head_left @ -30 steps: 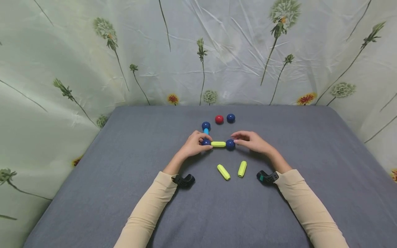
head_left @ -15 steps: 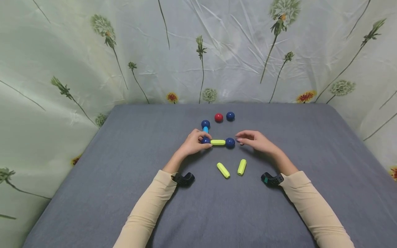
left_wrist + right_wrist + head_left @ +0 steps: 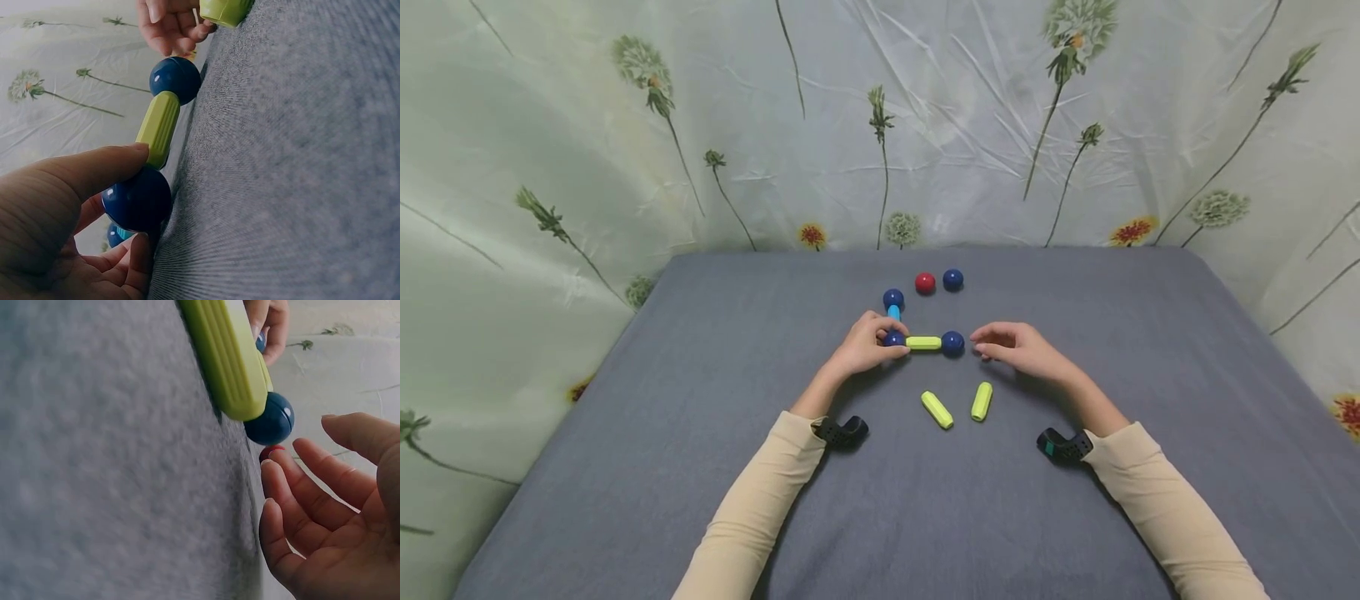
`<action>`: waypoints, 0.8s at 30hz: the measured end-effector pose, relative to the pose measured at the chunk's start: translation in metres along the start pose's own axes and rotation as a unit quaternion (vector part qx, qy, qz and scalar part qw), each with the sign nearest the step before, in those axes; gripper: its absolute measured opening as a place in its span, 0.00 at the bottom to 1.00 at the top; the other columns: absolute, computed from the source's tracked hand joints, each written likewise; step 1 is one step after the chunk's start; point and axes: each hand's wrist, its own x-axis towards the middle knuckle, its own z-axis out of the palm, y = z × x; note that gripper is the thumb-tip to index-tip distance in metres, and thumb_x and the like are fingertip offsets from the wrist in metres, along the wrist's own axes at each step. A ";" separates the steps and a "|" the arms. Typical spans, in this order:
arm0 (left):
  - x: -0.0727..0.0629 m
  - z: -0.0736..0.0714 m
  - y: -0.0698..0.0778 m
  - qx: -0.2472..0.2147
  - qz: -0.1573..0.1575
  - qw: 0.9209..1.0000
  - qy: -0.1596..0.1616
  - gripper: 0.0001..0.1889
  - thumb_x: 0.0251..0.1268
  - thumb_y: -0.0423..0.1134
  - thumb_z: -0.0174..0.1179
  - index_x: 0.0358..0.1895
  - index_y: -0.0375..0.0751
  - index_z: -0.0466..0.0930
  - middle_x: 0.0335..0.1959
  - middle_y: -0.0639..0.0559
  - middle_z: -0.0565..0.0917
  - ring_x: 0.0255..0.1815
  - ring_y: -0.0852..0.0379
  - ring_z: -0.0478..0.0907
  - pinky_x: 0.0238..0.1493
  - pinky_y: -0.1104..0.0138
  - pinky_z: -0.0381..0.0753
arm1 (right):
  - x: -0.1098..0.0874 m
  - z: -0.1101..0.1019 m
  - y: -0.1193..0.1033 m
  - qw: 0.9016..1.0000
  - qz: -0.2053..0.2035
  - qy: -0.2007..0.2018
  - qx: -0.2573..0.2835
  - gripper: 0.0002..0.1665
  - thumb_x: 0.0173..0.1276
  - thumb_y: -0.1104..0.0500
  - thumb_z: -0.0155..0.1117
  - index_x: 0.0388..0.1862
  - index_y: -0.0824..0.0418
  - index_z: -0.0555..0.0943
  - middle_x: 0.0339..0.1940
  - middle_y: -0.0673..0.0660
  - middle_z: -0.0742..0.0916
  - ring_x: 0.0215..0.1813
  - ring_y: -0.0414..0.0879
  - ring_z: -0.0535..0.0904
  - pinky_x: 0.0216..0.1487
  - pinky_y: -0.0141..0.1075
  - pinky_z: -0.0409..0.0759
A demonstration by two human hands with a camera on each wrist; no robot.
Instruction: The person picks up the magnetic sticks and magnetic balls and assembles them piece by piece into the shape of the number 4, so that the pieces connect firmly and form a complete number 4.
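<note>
My left hand [image 3: 867,343] grips a dark blue ball [image 3: 139,199], thumb on one side and fingers curled on the other. A yellow-green ribbed rod [image 3: 923,343] joins this ball to a second dark blue ball [image 3: 952,343] on the right. From the held ball a light blue rod [image 3: 893,312] runs away to a third dark blue ball [image 3: 893,299], forming an L. My right hand [image 3: 1022,348] hovers just right of the second ball, fingers loosely bent and holding nothing; a small gap shows between fingertips and ball.
Two loose yellow-green rods, a left one [image 3: 937,410] and a right one [image 3: 981,402], lie nearer me on the grey cloth [image 3: 647,467]. Behind the L sit a red ball [image 3: 925,283] and a dark blue loose ball [image 3: 952,279]. A flowered curtain [image 3: 820,150] hangs beyond the far edge.
My right hand has let go of the right-hand blue ball and drawn away to the right. The left hand keeps its hold on the corner ball.
</note>
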 end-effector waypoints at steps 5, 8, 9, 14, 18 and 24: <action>0.000 -0.001 0.000 0.000 0.000 1.000 -0.002 0.14 0.56 0.43 0.66 0.46 0.45 0.82 0.47 0.42 0.72 0.48 0.48 0.70 0.46 0.63 0.69 | -0.002 0.005 -0.005 1.000 -0.018 -0.001 -0.014 0.16 0.68 0.57 0.58 0.51 0.64 0.79 0.43 0.61 0.85 0.37 0.37 0.78 0.41 0.27 0.74; 0.000 -0.001 0.000 0.000 0.004 1.000 -0.003 0.14 0.56 0.43 0.66 0.46 0.45 0.82 0.47 0.42 0.72 0.48 0.48 0.70 0.46 0.63 0.69 | -0.004 0.007 -0.009 1.000 -0.020 -0.004 -0.012 0.16 0.68 0.57 0.58 0.50 0.63 0.80 0.41 0.60 0.85 0.37 0.39 0.79 0.41 0.27 0.74; 0.000 -0.001 -0.001 -0.001 0.004 1.000 -0.002 0.14 0.56 0.43 0.65 0.46 0.45 0.82 0.47 0.42 0.72 0.48 0.48 0.70 0.46 0.63 0.69 | -0.004 0.008 -0.011 1.000 -0.022 -0.006 -0.010 0.16 0.68 0.57 0.58 0.50 0.63 0.80 0.40 0.60 0.86 0.37 0.40 0.79 0.40 0.28 0.75; 0.001 -0.003 0.000 0.001 0.005 1.000 0.000 0.14 0.56 0.43 0.66 0.46 0.45 0.82 0.47 0.42 0.72 0.47 0.49 0.70 0.45 0.64 0.68 | -0.006 0.010 -0.019 0.999 -0.032 -0.015 -0.009 0.15 0.67 0.57 0.59 0.50 0.63 0.80 0.39 0.59 0.85 0.36 0.38 0.78 0.40 0.28 0.74; 0.000 -0.002 0.000 0.002 0.008 1.000 -0.001 0.14 0.56 0.42 0.66 0.45 0.45 0.82 0.45 0.42 0.72 0.46 0.49 0.70 0.44 0.65 0.67 | -0.008 0.014 -0.023 0.999 -0.042 -0.019 -0.015 0.15 0.66 0.58 0.60 0.49 0.64 0.80 0.38 0.59 0.85 0.35 0.35 0.76 0.39 0.28 0.74; -0.002 0.001 -0.002 0.005 0.015 1.000 0.003 0.14 0.55 0.42 0.66 0.45 0.44 0.82 0.44 0.42 0.72 0.44 0.49 0.71 0.42 0.66 0.68 | -0.011 0.021 -0.026 0.998 -0.048 -0.026 -0.018 0.14 0.66 0.58 0.61 0.48 0.63 0.81 0.37 0.56 0.85 0.36 0.36 0.77 0.39 0.28 0.75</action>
